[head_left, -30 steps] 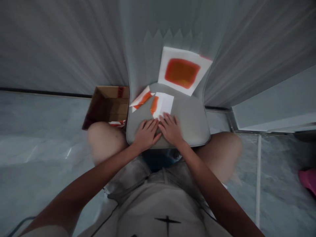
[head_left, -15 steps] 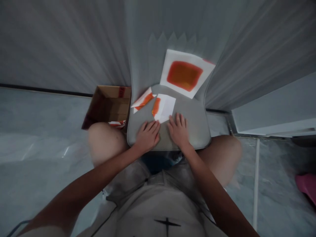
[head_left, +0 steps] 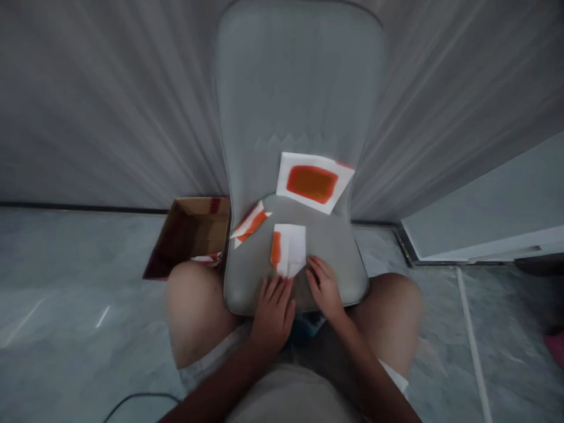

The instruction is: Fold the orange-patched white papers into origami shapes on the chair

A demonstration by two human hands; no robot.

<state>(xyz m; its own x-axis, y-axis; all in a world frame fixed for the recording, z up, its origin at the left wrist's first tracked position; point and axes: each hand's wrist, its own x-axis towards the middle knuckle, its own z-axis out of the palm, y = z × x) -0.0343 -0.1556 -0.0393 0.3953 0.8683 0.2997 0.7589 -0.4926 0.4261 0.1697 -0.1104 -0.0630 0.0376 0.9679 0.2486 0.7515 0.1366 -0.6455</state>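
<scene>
Fingers of my left hand (head_left: 273,311) lie flat and spread on the chair seat (head_left: 343,258), holding nothing. Just above them sits one folded paper (head_left: 289,249), white with an orange strip on its left; its long side runs away from me. My right hand (head_left: 325,288) is flat too, fingertips just beside the paper's corner. I count three papers: a small folded piece (head_left: 249,223) to the left, this one, and one big sheet (head_left: 314,182). One cardboard box (head_left: 189,235) sits far left.
</scene>
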